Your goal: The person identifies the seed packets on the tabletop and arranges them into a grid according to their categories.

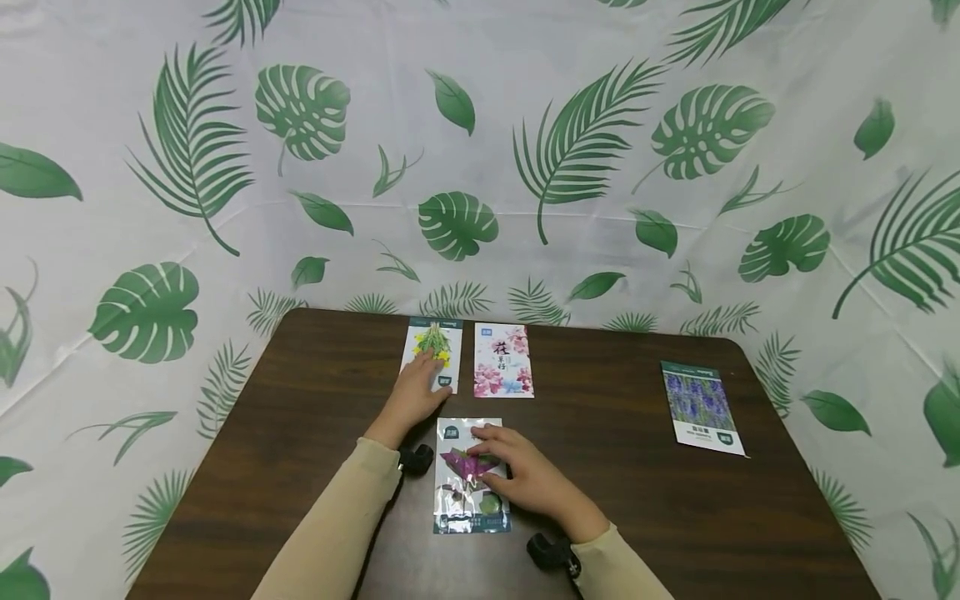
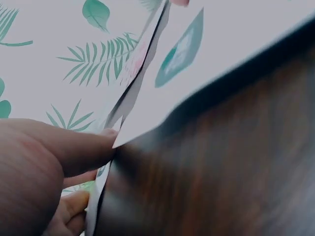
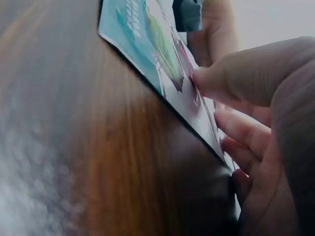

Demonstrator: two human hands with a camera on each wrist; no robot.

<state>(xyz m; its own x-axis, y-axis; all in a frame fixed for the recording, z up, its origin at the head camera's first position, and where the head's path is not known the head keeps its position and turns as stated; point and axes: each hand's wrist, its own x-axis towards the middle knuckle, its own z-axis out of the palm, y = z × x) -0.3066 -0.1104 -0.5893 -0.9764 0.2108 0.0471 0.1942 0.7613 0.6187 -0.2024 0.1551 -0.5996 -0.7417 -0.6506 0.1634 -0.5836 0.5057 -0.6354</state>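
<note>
In the head view my left hand (image 1: 416, 387) lies over the lower left of a seed packet with yellow flowers (image 1: 453, 346) near the table's back edge. The left wrist view has its thumb (image 2: 88, 147) right at a corner of the white packet (image 2: 147, 108). Nearer to me, my right hand (image 1: 528, 475) rests its spread fingers on a glossy seed packet with a purple picture (image 1: 450, 521), which lies flat. Its thumb (image 3: 216, 81) touches the packet's printed face (image 3: 165, 54) in the right wrist view.
A packet with pink blossoms (image 1: 502, 358) lies just right of the yellow-flower one. Far to the right is a packet with purple-blue flowers (image 1: 701, 404), slightly turned. The dark wooden table (image 1: 600, 433) meets a leaf-patterned cloth (image 1: 480, 150) behind it.
</note>
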